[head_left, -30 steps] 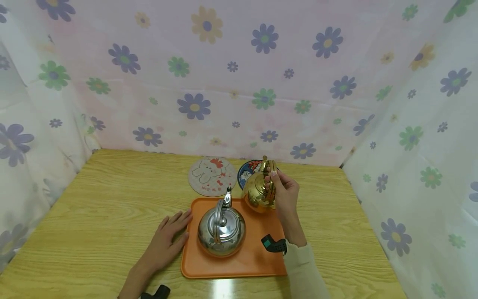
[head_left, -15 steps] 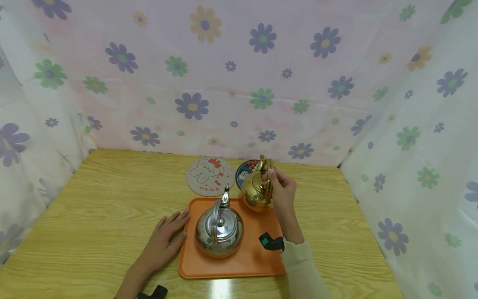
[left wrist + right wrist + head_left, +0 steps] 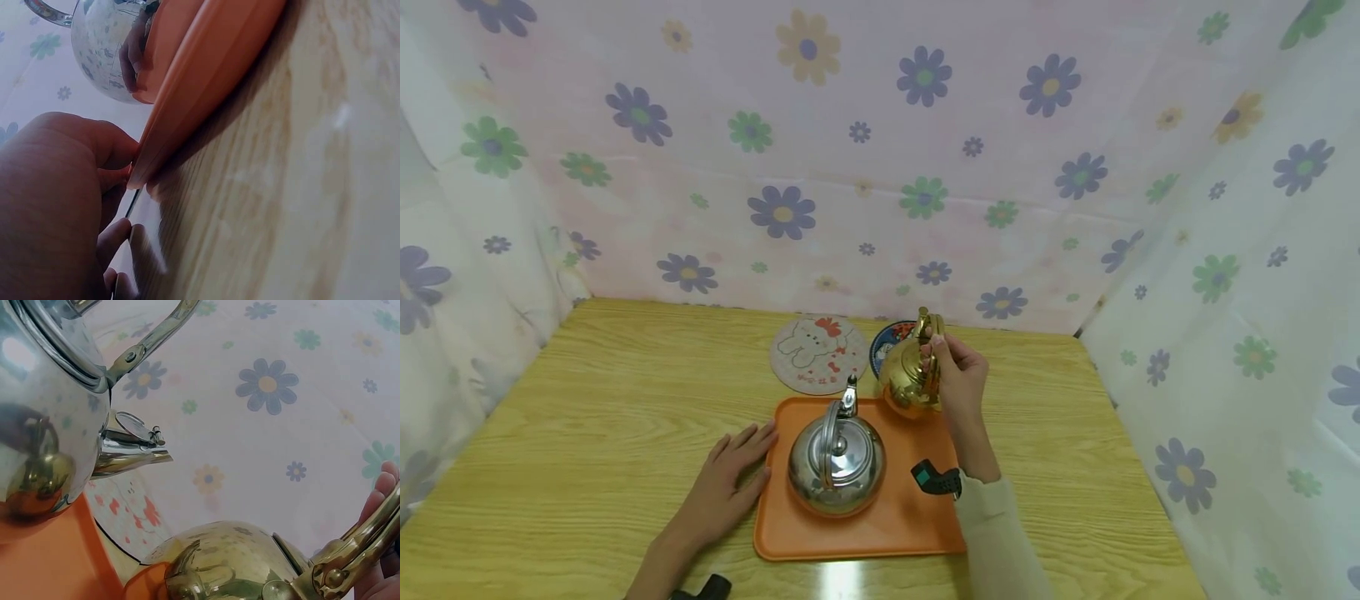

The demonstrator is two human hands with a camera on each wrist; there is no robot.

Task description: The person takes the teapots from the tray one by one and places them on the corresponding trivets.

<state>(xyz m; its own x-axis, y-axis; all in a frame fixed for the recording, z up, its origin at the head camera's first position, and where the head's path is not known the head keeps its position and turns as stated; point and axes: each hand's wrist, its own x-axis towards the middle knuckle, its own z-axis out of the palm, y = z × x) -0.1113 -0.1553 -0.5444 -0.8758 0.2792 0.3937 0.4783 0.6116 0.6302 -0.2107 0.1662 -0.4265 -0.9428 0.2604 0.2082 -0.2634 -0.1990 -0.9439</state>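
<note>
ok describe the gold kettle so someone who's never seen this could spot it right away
Find the orange tray in the middle of the wooden table. At its far right corner the right hand grips the handle of the gold kettle. It is brass-coloured and smaller than the silver kettle that sits nearer on the tray.

Gold kettle (image 3: 908,379), silver kettle (image 3: 836,460) — orange tray (image 3: 895,525)

- A light wood-grain worktop (image 3: 587,400) fills the lower half of the head view
- A pale pink cloth backdrop (image 3: 850,167) printed with purple, green and yellow flowers hangs along its far edge
- White flowered curtains close it in: the left curtain (image 3: 452,275) and the right curtain (image 3: 1247,317)
- A bright glare patch (image 3: 842,579) shines on the near edge
</note>
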